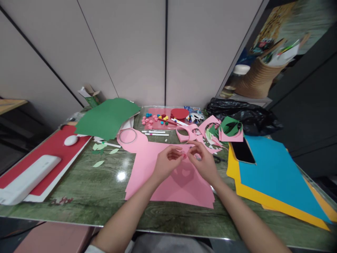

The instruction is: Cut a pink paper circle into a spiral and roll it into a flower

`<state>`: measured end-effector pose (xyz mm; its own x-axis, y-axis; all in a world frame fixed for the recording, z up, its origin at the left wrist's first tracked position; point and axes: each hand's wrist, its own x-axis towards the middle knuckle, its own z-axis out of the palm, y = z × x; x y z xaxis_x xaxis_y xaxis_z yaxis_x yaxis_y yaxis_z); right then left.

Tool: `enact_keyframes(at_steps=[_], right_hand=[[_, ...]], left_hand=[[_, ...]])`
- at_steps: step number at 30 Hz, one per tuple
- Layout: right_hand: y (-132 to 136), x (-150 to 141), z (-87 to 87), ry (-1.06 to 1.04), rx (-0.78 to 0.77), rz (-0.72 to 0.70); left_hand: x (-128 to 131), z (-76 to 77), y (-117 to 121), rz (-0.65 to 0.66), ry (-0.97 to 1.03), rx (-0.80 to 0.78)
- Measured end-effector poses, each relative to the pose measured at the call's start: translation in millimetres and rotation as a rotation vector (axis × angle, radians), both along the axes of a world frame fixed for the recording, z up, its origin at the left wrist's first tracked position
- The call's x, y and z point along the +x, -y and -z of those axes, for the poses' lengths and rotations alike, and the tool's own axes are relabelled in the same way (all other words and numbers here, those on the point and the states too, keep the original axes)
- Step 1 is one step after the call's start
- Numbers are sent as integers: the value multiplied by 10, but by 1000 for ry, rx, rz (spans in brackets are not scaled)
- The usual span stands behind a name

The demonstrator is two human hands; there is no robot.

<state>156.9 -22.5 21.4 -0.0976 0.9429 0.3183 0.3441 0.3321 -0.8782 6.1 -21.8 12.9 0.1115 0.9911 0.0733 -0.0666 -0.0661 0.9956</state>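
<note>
My left hand (pixel 170 161) is closed in a pinch on a small dark-pink piece (pixel 184 155), too small and blurred to name more closely. Close by on the right, my right hand (pixel 202 160) has its thumb and forefinger curled together at the piece's edge; whether it grips anything is hidden. Both hands hover above a stack of pink paper sheets (pixel 143 175), casting shadows on it. A pink paper circle (pixel 142 142) with a thin ring (pixel 128 142) on it lies at the stack's upper left corner. Scissors (pixel 217 159) show partly beside my right hand.
Pink crumpled balls (pixel 150 126), markers (pixel 156 134) and a red circle (pixel 179 113) lie at the back. Pink offcuts (pixel 183 135), a phone (pixel 242 151) and blue sheets (pixel 279 175) are right. Green paper (pixel 107 116), leaf cutouts (pixel 98 164) and a white device (pixel 31 179) are left.
</note>
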Motion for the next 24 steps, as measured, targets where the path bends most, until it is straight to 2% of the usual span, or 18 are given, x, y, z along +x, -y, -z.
enact_keyframes(at_steps=[3, 7, 18, 24], right_hand=[[41, -4, -34, 135, 123, 35], [72, 1, -39, 264, 211, 45], [56, -4, 9, 369, 305, 87], [33, 19, 64, 487, 449, 106]], left_hand=[[5, 0, 18, -14, -15, 74], [9, 4, 34, -64, -37, 155], [15, 3, 39, -71, -69, 170], [12, 31, 32, -64, -175, 214]])
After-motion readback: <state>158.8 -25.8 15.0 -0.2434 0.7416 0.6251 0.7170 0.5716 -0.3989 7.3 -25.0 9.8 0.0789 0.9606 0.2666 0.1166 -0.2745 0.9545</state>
